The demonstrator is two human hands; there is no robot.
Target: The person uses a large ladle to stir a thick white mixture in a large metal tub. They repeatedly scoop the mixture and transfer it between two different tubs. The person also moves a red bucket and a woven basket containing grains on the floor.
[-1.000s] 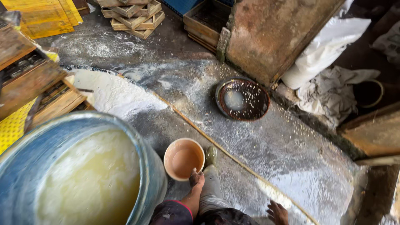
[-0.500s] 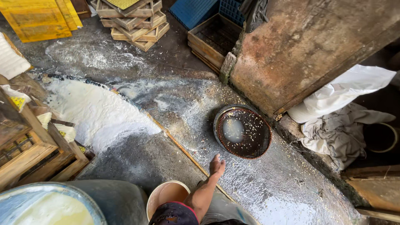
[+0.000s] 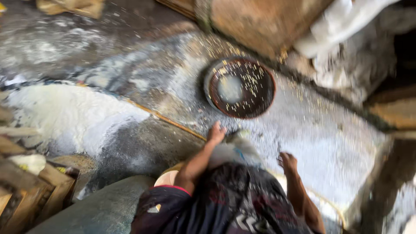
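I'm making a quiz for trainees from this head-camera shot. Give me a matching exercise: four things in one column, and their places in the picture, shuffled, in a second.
Things
1. round dark pan
2. white powder patch
3. left hand
4. right hand

Places
A. on the floor at the left side
B. reaching out just below the pan
C. upper middle, holding scattered yellowish grains
D. lower right of the pan, over the pale dusted floor

Pairs: 1-C, 2-A, 3-B, 4-D
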